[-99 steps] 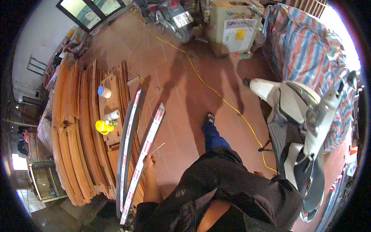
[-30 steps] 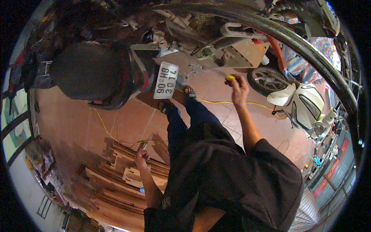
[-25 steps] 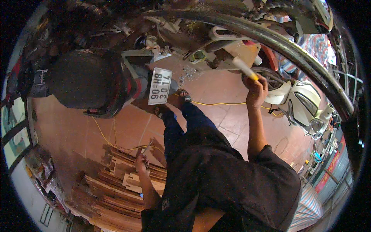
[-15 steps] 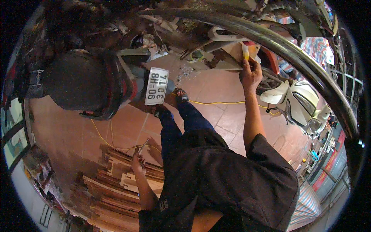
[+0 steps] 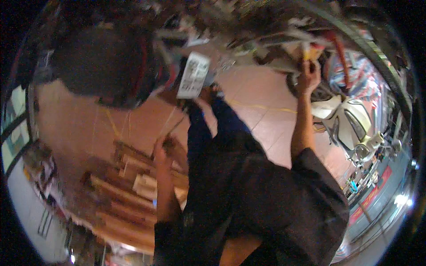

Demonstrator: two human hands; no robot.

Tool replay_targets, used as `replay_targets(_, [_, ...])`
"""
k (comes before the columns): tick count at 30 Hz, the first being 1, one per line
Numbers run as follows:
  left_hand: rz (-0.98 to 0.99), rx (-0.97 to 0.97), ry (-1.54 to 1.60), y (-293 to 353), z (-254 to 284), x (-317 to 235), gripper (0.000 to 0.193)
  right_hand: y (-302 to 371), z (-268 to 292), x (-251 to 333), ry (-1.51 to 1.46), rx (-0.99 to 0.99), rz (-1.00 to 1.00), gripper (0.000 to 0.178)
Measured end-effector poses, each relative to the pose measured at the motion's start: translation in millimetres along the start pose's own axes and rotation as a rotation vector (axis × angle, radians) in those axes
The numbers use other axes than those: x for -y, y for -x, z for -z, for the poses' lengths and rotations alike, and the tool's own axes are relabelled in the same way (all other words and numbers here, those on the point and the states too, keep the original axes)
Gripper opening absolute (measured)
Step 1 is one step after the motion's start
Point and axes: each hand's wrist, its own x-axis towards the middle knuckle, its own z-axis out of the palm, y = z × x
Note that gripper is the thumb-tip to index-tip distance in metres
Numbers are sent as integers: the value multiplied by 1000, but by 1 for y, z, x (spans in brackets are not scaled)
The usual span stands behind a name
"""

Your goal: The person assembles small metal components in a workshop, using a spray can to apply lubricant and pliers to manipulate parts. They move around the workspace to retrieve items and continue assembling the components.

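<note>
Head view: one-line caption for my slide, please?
Right hand holding a yellow and white object, left hand a blurred thin stick-like object; wooden boards and white scooter nearby.

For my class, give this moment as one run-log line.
left hand: thin stick | right hand: yellow-and-white item, blurred | planks: lower left of view | scooter: right of view

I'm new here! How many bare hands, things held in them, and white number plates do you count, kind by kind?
Bare hands: 2 (left hand, right hand)
Held things: 2 (thin rod, yellow-and-pale piece, both blurred)
White number plates: 1 (white plate)
Total: 5
</note>
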Motion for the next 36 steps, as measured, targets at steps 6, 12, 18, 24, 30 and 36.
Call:
replay_targets(6, [-106,296,44,-1,-62,3,25,4,-5,15,-244,49,-252,26])
replay_targets(12, [-144,309,-77,21,-101,-7,19,5,24,-22,-362,253,-166,16])
replay_targets(18, [-145,297,-78,28,-109,-9,20,79,75,-32,-1571,452,-1099,20])
replay_targets(24, [-145,287,-59,15,-109,1,19,137,13,9,-1284,541,-1332,21])
replay_targets(30, [-103,301,-168,-2,-77,2,17,151,-122,-53,-811,656,-725,18])
replay_targets(36, [-62,237,-265,-1,-44,-30,15,138,-192,-60,2696,-267,1993,21])
